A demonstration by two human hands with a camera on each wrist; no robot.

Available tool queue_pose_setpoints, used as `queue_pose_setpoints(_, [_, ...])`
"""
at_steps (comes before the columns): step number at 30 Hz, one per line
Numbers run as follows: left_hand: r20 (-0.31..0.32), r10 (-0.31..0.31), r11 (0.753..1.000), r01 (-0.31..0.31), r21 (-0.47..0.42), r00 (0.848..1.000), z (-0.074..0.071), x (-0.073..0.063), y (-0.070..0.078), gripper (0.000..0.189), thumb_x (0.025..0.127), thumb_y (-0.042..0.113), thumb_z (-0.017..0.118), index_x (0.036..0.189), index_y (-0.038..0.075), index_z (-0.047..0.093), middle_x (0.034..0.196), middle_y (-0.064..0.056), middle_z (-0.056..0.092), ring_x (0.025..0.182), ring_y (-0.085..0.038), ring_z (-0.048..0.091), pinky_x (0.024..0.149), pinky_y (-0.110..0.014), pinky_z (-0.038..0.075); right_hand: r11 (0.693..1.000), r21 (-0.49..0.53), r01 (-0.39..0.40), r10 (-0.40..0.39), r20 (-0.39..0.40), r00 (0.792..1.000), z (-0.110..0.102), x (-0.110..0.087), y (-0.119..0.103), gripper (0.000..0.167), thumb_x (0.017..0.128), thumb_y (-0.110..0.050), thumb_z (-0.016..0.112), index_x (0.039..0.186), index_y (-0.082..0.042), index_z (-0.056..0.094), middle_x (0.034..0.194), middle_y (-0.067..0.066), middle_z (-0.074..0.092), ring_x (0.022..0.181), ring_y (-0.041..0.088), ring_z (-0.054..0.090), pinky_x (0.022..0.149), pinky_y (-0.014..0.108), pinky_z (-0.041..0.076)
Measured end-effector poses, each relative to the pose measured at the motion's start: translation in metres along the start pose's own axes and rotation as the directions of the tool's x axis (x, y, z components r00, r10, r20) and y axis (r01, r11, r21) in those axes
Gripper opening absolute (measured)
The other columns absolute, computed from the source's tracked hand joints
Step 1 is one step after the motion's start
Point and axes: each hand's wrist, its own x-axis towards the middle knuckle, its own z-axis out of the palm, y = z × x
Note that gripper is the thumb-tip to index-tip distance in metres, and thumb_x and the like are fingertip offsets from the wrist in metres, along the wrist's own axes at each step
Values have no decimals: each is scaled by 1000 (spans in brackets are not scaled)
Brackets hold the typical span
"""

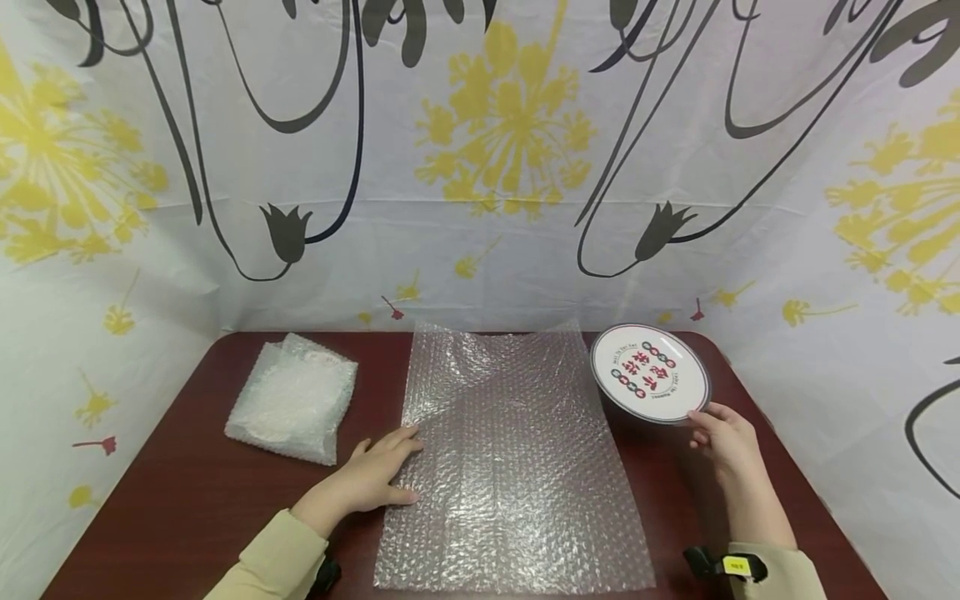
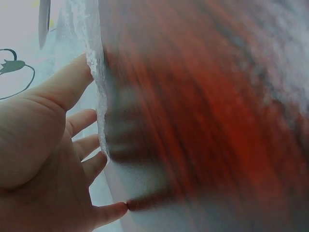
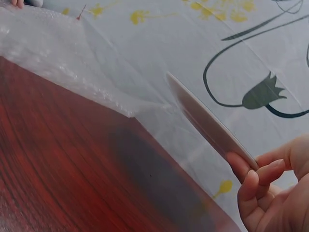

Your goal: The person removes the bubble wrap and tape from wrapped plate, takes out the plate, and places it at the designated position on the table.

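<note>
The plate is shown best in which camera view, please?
The head view, because the plate shows its printed face there, the right hand pinching it. The right wrist view shows it nearly edge-on; the left wrist view has, at most, a sliver.

We get a bright, mostly crisp head view, with white glare across the bubble-wrap sheet (image 1: 510, 475). Our wrist views are dimmer and hazier, the wooden tabletop (image 2: 203, 121) blurring toward the left one's right edge. The soft dark patch below the plate (image 3: 203, 121) may be shadow or reflection.
</note>
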Motion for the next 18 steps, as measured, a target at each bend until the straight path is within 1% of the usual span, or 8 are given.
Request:
queue_pose_setpoints(4, [-3,0,1000,-1,-2,1000,0,0,-1,74,80,39,75,140,8,45,154,-15,25,139,-32,24,101,-71,13,999,37,-17,19,-54,998,-4,1,2,27,94,-2,54,117,0,41,67,-6,55,53,6,43,50,21,47])
queue_pose_setpoints(11, [-8,4,1000,-4,-8,1000,1,0,-1,74,80,38,75,140,7,45,153,-16,25,139,-33,24,101,-71,13,997,49,-59,65,-129,989,-10,3,6,24,94,-5,56,114,-3,43,66,-6,55,54,6,45,49,22,47])
queue_pose_setpoints(14, [-7,3,1000,-3,-10,1000,1,0,-1,74,80,38,75,140,7,45,153,-16,25,139,-33,24,101,-71,13,995,66,-70,79,-149,986,-12,6,9,23,94,-4,56,113,-3,43,65,-6,55,53,6,44,48,22,46])
queue_pose_setpoints(18, [-7,3,1000,-3,-12,1000,1,0,-1,74,80,38,75,140,7,45,153,-16,25,139,-33,24,101,-71,13,994,65,-87,97,-167,981,-15,10,14,23,94,-4,56,113,-3,43,65,-5,55,53,6,44,47,22,45])
